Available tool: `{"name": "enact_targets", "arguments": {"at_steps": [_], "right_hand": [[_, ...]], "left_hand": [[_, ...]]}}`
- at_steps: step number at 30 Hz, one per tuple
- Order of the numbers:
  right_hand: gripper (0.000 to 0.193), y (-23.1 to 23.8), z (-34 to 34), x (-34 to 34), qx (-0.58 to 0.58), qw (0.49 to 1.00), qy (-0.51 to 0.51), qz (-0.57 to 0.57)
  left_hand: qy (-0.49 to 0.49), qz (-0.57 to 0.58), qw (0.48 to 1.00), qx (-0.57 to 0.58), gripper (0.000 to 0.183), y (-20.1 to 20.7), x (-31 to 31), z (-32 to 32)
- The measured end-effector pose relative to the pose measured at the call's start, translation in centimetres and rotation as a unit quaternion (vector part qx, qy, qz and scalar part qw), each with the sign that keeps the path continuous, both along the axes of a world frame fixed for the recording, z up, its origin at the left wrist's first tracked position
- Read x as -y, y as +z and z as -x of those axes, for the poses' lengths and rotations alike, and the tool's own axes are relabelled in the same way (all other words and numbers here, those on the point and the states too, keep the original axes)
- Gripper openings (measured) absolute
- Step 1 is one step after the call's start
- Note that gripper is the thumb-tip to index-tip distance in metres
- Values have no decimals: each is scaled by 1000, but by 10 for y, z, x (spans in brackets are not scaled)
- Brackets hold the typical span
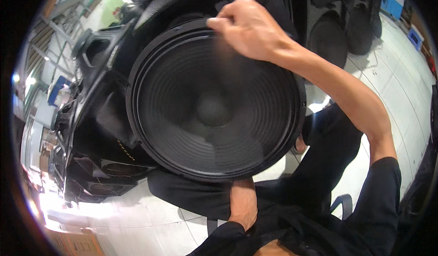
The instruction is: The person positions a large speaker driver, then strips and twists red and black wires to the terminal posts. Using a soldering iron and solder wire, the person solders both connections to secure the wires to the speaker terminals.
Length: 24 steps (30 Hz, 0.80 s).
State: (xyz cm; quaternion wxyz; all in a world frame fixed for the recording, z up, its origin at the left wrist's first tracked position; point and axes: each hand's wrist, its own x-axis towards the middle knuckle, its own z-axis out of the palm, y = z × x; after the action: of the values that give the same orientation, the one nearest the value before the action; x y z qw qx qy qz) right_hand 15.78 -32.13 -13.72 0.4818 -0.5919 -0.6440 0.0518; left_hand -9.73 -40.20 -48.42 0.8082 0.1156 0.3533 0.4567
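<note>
A large round black loudspeaker driver [182,96] faces up over my lap, with a ribbed cone, a central dust cap [213,110] and a wide outer rim. My right hand [248,30] reaches across to its far edge. Its fingers are curled closed, thumb and forefinger together close above the rim; what they hold, if anything, cannot be made out. A blurred streak shows below these fingers. My left forearm [243,206] runs in under the near edge of the driver, which hides the left hand and its fingers.
Black speaker cabinets [328,37] stand beyond the driver and to its left. A white tiled floor [388,73] shows on the right, with a small blue container [414,38] farther off. At lower left is a cardboard box [75,243]. My black-trousered leg [335,142] lies to the right.
</note>
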Motion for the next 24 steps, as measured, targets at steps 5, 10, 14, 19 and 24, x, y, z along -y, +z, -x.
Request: {"name": "enact_targets", "arguments": {"at_steps": [5,10,14,19,24], "right_hand": [[25,-40,32,-14,86,996,33,-21],[28,-97,18,-44,183,977,95,-58],[18,-118,-9,-32,216,966,143,23],[11,-144,-15,-21,224,959,158,66],[22,-148,-2,3,244,942,230,19]], "left_hand": [[-8,93,991,92,54,-40,-13,-32],[1,180,968,176,50,-76,-2,-76],[13,238,936,258,48,-87,31,-113],[-14,208,907,366,69,-102,20,-111],[86,197,927,308,80,-157,1,-133]]}}
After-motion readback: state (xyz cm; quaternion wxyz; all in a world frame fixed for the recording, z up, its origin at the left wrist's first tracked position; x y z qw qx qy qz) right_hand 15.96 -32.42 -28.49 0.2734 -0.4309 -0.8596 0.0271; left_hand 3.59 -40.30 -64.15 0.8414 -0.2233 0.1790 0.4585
